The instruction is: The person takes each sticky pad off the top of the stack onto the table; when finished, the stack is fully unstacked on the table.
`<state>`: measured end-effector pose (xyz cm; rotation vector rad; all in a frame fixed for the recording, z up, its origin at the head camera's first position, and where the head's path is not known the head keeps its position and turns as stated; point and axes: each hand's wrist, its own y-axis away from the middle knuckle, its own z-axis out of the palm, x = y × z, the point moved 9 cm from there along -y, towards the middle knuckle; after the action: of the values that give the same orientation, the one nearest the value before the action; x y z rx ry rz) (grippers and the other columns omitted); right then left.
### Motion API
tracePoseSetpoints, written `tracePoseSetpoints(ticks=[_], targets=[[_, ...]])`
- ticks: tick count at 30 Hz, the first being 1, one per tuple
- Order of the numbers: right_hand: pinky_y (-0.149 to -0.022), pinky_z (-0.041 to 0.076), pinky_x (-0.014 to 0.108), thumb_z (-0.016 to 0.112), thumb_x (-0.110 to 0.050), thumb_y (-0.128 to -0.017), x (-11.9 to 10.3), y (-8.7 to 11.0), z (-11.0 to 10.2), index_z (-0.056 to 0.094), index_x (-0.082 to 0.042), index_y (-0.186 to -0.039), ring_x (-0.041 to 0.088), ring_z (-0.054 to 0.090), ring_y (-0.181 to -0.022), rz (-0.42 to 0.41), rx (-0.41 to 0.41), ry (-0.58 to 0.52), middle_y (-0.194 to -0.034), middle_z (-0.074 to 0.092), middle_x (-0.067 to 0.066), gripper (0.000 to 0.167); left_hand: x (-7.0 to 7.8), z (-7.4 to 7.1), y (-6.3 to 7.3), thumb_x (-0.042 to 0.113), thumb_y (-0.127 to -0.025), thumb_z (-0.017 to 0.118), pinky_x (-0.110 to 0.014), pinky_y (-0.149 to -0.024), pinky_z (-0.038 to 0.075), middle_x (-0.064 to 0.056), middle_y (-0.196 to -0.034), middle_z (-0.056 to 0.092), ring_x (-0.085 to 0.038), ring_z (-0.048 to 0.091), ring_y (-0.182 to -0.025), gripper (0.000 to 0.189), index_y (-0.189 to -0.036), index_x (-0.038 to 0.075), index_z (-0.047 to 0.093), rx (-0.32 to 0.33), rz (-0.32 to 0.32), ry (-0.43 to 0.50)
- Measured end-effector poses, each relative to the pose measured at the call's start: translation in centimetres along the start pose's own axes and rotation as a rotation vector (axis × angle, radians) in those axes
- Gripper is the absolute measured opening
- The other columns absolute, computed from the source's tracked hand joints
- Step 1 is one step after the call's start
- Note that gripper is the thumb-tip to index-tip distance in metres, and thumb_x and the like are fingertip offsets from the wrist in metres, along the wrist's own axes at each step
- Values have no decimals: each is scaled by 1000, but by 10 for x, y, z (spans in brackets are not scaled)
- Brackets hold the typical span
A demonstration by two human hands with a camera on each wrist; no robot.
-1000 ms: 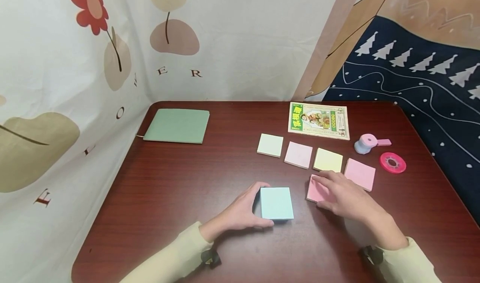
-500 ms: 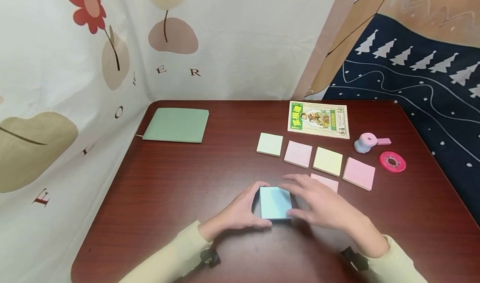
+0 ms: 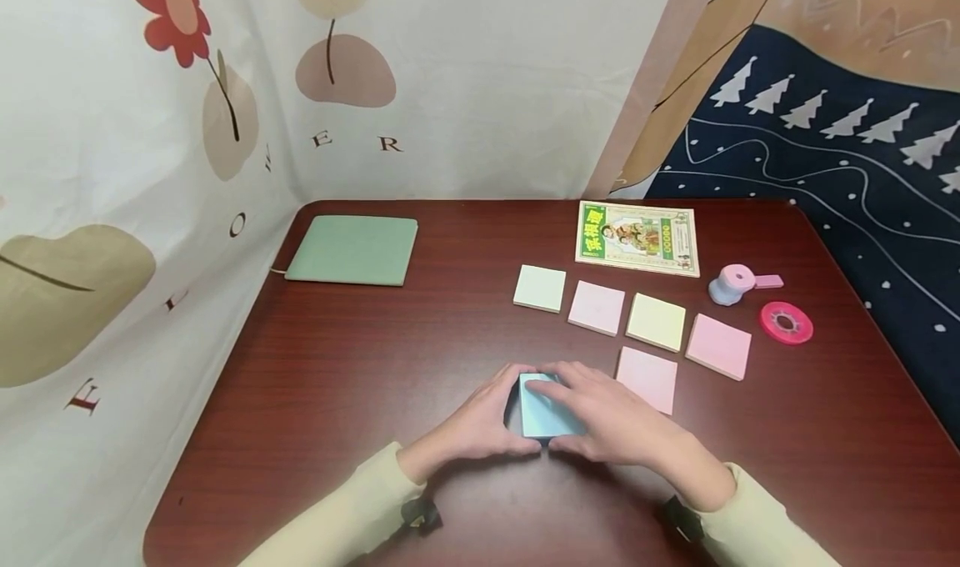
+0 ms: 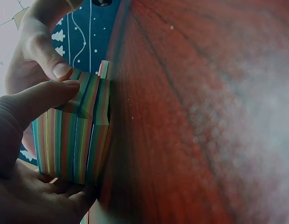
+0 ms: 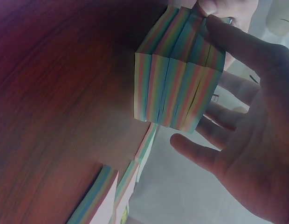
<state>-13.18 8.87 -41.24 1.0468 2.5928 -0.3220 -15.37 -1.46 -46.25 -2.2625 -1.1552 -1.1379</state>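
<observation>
A stack of sticky note pads (image 3: 546, 418) with a light blue top sits on the table in front of me, its sides striped in several colours in both wrist views. My left hand (image 3: 483, 421) grips it from the left, thumb on the near side and fingers round the far side. From the right, my right hand (image 3: 618, 423) holds the same stack, its thumb (image 5: 235, 39) on the near side and one finger across the blue top. The two thumbs lie close together in the left wrist view. A pale pink sticky note pad (image 3: 648, 378) lies just beyond my right hand.
Farther back lie more pads: pale green (image 3: 540, 288), light pink (image 3: 597, 308), yellow (image 3: 656, 322) and pink (image 3: 718, 347). A printed booklet (image 3: 637, 238), a tape dispenser (image 3: 731, 285) and a pink ring-shaped roll (image 3: 786, 323) are at the right; a green notebook (image 3: 352, 250) is back left.
My right hand has left the pale pink pad and moved left onto the blue-topped stack, taking hold of it. The left hand has stayed on the stack.
</observation>
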Motion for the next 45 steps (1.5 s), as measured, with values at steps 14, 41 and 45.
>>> tracePoseSetpoints(ticks=[14,41,45], targets=[[-81,51,36,83,-37,-76,19,23,-33,54,-19,-140,15,52,-110,95,93,-20,-135,50,3,72,2,-1,-1,23,-65,90,-34,-99,41,3,-129,51,-11,50,-113,89,-139,13,42,18,39,-6],[-78,50,61,89,-31,-68,141,154,-35,58,-8,-133,42,44,-112,598,40,-21,-131,47,26,76,-1,1,-1,21,-65,90,-32,-94,42,6,-123,51,-11,50,-106,86,-137,16,43,12,28,9],[-77,50,61,88,-29,-69,143,155,-30,57,-8,-133,43,42,-114,609,18,-17,-133,46,27,75,-1,1,-1,21,-65,90,-31,-92,42,6,-122,51,-11,51,-105,86,-137,17,43,12,27,6]])
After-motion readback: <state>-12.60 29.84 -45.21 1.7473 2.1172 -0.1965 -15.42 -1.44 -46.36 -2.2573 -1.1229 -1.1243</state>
